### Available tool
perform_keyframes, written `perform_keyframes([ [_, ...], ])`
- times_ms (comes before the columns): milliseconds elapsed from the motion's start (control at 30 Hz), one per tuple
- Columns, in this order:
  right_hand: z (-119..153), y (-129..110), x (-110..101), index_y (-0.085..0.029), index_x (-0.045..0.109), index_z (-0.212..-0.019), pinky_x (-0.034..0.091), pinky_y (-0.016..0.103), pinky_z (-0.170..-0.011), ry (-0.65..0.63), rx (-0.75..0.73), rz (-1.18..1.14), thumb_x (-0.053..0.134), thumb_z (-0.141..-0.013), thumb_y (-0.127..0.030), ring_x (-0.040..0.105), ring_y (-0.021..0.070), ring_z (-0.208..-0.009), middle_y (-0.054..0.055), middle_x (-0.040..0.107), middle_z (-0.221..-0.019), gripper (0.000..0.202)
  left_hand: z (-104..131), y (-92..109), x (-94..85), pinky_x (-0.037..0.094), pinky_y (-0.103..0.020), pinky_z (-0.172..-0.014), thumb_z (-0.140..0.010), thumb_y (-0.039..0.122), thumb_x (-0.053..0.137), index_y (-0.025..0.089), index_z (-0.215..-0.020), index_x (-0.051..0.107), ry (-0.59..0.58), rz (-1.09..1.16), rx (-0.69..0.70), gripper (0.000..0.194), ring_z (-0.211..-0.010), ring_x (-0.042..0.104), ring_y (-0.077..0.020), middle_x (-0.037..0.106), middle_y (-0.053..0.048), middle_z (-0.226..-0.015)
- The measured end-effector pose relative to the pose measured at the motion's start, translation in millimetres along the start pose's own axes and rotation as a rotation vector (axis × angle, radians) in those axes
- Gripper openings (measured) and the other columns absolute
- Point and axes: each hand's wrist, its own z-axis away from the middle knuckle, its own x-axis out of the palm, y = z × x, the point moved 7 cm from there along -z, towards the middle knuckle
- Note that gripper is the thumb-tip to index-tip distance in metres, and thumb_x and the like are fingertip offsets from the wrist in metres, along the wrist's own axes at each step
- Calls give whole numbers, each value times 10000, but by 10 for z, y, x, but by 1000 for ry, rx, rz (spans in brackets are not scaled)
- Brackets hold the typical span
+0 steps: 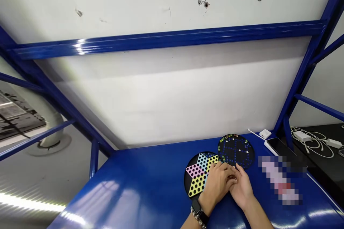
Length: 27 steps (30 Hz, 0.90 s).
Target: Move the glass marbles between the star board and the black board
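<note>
While the fingers of the left hand (217,183) and right hand (241,187) meet, curled together, whether they grip anything cannot be told. Beneath the left hand lies the star-patterned round board (197,177), partly covered. Just beyond sits a dark round tray (235,151) with small beads, on the blue table (150,182); a phone (281,147) lies to the right.

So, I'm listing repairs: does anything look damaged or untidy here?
The wall has chipped holes above the blue crossbar, breaking its smooth finish. White cables lie in untidy loops at far right.
</note>
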Motion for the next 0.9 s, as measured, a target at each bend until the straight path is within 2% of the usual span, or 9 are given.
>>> perform_keyframes([
  [233,34,54,-37,-201,641,-758,502,206,-513,51,6,-32,735,-803,-285,585,94,-549,-29,650,-658,134,-33,8,-85,451,-319,-854,-928,375,619,267,-894,743,-75,95,22,169,-925,641,-192,730,-10,-979],
  [333,55,5,-79,-190,645,-813,486,203,-517,125,-4,5,780,-753,-309,603,104,-597,-9,676,-730,190,27,-34,-279,479,-297,-833,-950,346,563,239,-903,720,78,275,-33,196,-887,653,-177,741,-21,-951],
  [400,66,-33,-74,-185,622,-810,346,173,-412,131,-12,109,814,-721,-393,486,67,-490,-39,601,-652,296,124,-196,-438,496,-287,-794,-945,351,551,226,-902,699,251,424,-122,198,-837,654,-168,739,-20,-903],
  [467,82,-46,3,-198,556,-744,177,180,-378,85,-38,320,801,-724,-512,291,38,-412,-91,452,-556,399,266,-441,-566,501,-278,-720,-927,397,562,212,-886,678,423,518,-228,222,-760,640,-161,721,-16,-829],
  [533,115,-18,187,-210,473,-672,159,203,-415,-17,-128,642,712,-802,-584,233,48,-432,-100,367,-539,463,414,-696,-640,485,-262,-628,-897,472,591,202,-870,665,538,557,-317,282,-670,602,-150,687,-8,-754],
  [633,203,189,603,-207,425,-609,248,238,-503,-216,-357,1238,554,-949,-474,352,88,-510,-61,408,-550,452,591,-1000,-706,469,-247,-571,-846,547,637,193,-865,664,614,596,-380,355,-614,568,-137,652,4,-705],
  [733,246,576,920,-200,539,-654,295,263,-551,-379,-557,1773,534,-966,-289,481,120,-563,-18,567,-624,325,767,-1201,-831,524,-263,-645,-797,576,681,190,-857,658,718,669,-399,391,-697,633,-157,686,-14,-770],
  [833,200,943,1020,-200,662,-786,374,268,-584,-535,-677,2111,609,-939,-267,595,154,-652,22,689,-804,175,965,-1330,-975,561,-288,-709,-753,604,712,191,-837,652,821,709,-448,426,-763,674,-184,702,-27,-795],
  [900,177,1071,1015,-201,692,-843,428,274,-615,-610,-762,2194,673,-911,-289,634,180,-738,37,707,-886,112,1084,-1378,-1033,568,-292,-706,-731,629,722,193,-829,656,849,705,-480,451,-768,683,-194,708,-32,-791],
])
